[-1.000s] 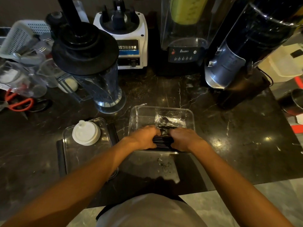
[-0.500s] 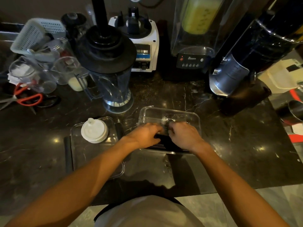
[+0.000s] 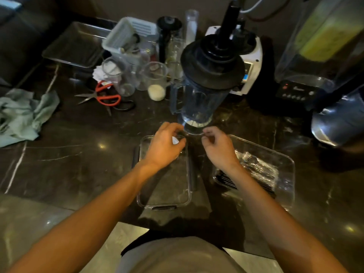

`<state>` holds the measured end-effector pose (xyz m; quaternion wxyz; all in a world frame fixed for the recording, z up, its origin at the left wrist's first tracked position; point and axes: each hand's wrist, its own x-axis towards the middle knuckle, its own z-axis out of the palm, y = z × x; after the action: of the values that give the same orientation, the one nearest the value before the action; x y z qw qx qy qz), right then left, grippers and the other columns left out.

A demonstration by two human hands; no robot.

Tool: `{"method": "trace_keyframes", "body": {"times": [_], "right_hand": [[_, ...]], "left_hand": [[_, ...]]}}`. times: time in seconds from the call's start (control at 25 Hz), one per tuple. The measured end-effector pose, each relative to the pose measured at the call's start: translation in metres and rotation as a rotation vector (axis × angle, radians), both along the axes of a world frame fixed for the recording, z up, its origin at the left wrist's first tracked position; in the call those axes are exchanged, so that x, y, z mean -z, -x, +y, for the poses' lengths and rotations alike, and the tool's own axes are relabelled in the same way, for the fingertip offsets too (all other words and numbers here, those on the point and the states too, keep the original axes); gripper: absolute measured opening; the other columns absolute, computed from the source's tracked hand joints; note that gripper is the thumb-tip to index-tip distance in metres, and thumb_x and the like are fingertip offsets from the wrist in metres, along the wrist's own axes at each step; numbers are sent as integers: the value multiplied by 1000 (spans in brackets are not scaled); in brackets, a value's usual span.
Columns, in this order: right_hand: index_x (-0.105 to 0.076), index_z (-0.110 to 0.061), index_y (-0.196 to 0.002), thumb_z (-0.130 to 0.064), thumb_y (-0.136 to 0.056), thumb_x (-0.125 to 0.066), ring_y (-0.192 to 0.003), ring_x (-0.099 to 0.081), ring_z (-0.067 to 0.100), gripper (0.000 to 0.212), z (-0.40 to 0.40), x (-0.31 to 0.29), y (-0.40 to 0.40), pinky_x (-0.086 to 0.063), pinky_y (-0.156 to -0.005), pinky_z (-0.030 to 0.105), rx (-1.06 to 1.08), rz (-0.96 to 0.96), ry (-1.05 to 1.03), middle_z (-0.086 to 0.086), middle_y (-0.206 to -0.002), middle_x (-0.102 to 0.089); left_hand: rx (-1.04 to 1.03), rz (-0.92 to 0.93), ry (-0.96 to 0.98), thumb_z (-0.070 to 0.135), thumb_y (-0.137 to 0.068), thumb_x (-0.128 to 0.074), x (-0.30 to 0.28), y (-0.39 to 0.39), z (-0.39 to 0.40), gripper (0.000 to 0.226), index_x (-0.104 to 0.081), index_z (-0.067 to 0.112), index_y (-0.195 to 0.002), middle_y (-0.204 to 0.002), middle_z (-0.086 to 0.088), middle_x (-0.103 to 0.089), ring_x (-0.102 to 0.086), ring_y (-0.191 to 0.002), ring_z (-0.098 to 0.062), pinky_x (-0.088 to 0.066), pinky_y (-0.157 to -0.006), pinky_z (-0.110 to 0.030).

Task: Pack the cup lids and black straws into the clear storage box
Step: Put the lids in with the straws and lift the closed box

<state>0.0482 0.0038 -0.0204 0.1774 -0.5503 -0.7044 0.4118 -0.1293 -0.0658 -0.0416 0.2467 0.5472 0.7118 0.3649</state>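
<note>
The clear storage box (image 3: pixel 286 160) sits on the dark counter at the right. A bundle of black straws (image 3: pixel 226 179) in clear wrap lies inside it, partly hidden by my right forearm. Left of it lies the box's flat clear cover (image 3: pixel 167 186). At the cover's far end my left hand (image 3: pixel 163 148) curls over the white cup lids (image 3: pixel 175 140), of which only a small sliver shows between thumb and fingers. My right hand (image 3: pixel 218 148) hovers beside it between cover and box, fingers loosely curled and holding nothing.
A blender jar (image 3: pixel 202 99) with a black top stands just beyond both hands. Red-handled scissors (image 3: pixel 107 96), clear measuring cups (image 3: pixel 155 77) and a white basket (image 3: pixel 128 34) crowd the back left. A green cloth (image 3: pixel 23 113) lies far left. Machines line the back right.
Both hands have left the straws in the box and moved left. My left hand now covers the white cup lids on the flat cover. The view has swung to the left.
</note>
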Motion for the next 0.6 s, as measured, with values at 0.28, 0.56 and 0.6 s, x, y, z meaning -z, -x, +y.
{"method": "trace_keyframes", "body": {"times": [0.28,0.56,0.6], "right_hand": [[-51,-15,-148,-26,-100,-66,-113,-59,12,52,-15,37,60,-47,-95,28,42,0,281,6,-143,-59],[-48,-12,-149,-28,-99,-67,-122,-59,23,56,-27,57,78,-49,-101,34,140,-48,433,1,-129,-60],[-53,-13,-142,-28,-98,-68,-114,-61,21,49,-28,57,80,-53,-101,37,175,-16,483,-1,-119,-61]], "left_hand": [[-303,-199,297,31,-85,-81,47,51,-30,68,-49,11,-141,-133,-12,-54,-63,-116,-24,-52,-103,-41],[-292,-409,440,36,-88,-75,70,57,-35,24,-76,17,-103,-95,-3,-77,-72,-92,-20,-58,-91,-44],[-315,-452,425,31,-90,-75,71,57,-32,19,-78,16,-101,-93,-6,-78,-72,-89,-21,-59,-90,-44]]}}
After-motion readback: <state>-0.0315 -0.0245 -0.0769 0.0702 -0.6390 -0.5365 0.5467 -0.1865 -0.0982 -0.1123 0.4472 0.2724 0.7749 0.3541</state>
